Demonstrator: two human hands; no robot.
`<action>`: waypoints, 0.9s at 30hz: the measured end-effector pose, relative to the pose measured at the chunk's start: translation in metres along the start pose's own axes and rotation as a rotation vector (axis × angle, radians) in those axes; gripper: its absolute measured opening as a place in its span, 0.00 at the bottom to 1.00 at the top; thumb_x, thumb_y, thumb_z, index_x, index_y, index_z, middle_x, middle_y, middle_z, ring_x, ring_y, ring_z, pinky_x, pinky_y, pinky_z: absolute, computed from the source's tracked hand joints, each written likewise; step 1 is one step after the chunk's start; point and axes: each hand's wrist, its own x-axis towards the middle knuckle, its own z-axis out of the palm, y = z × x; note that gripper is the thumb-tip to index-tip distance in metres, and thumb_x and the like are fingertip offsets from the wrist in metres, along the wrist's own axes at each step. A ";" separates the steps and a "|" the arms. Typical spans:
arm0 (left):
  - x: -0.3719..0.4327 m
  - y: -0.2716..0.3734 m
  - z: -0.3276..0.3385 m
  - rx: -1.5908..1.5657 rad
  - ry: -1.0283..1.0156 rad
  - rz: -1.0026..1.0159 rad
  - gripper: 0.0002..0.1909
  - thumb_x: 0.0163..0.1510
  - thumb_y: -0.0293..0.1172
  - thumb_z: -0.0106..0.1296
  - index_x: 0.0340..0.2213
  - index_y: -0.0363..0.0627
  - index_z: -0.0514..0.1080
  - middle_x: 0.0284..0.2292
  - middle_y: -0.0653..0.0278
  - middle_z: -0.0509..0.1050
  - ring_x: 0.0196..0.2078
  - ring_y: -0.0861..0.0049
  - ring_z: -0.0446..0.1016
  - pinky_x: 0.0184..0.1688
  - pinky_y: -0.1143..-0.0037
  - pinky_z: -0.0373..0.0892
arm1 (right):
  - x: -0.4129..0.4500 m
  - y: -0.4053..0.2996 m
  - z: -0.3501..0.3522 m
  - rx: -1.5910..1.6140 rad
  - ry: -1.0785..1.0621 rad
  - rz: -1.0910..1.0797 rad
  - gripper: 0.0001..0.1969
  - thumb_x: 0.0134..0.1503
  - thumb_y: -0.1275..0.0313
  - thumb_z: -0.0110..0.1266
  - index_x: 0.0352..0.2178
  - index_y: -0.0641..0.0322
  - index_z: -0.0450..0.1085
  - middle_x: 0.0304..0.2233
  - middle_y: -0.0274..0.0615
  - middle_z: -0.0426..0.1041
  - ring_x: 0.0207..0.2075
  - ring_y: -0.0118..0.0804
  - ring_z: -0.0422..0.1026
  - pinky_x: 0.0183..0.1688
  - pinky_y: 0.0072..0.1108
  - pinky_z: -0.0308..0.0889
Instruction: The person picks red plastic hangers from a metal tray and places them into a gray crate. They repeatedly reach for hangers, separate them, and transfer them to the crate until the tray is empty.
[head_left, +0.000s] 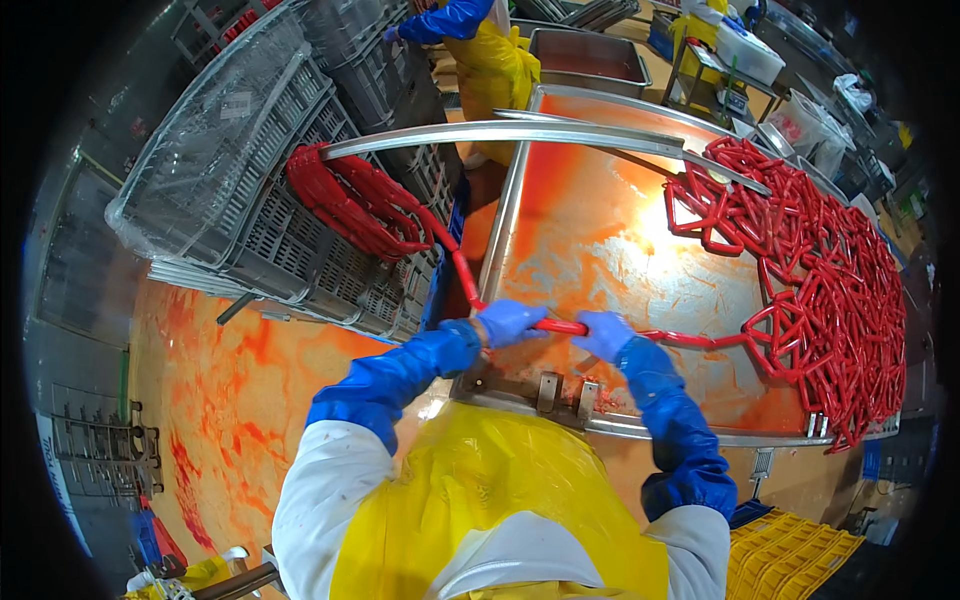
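A strand of red linked sausages runs through both my gloved hands above the near edge of a stained metal table. My left hand grips it near the table's left rim, and my right hand holds it a short way to the right. Leftward, the strand climbs to a bunch of sausages draped on the end of a long metal bar. On the right, it joins a large heap of linked sausages spread over the table.
Stacked grey plastic crates, partly under clear film, stand to the left. Behind the table are a metal tub and a person in a yellow apron. A yellow crate lies at lower right. Red stains mark the floor.
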 end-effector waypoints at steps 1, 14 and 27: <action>-0.012 -0.010 -0.012 0.054 0.001 0.001 0.17 0.59 0.45 0.52 0.46 0.54 0.69 0.30 0.52 0.77 0.31 0.52 0.77 0.33 0.61 0.71 | -0.020 0.029 0.000 -0.093 0.024 0.059 0.17 0.51 0.56 0.62 0.37 0.54 0.74 0.29 0.51 0.77 0.34 0.56 0.77 0.38 0.40 0.72; -0.005 0.030 -0.053 -0.435 0.095 0.010 0.23 0.57 0.44 0.59 0.49 0.45 0.69 0.38 0.57 0.73 0.41 0.71 0.73 0.44 0.70 0.70 | -0.059 -0.056 -0.122 0.314 0.103 -0.028 0.16 0.52 0.62 0.64 0.37 0.63 0.73 0.28 0.51 0.74 0.30 0.43 0.74 0.36 0.31 0.69; 0.008 0.060 -0.320 -0.800 0.587 -0.175 0.12 0.62 0.42 0.52 0.36 0.45 0.75 0.21 0.74 0.68 0.18 0.88 0.64 0.20 0.82 0.61 | -0.042 0.056 -0.319 0.595 0.452 0.046 0.21 0.59 0.65 0.60 0.51 0.64 0.70 0.37 0.30 0.73 0.34 0.23 0.68 0.39 0.17 0.65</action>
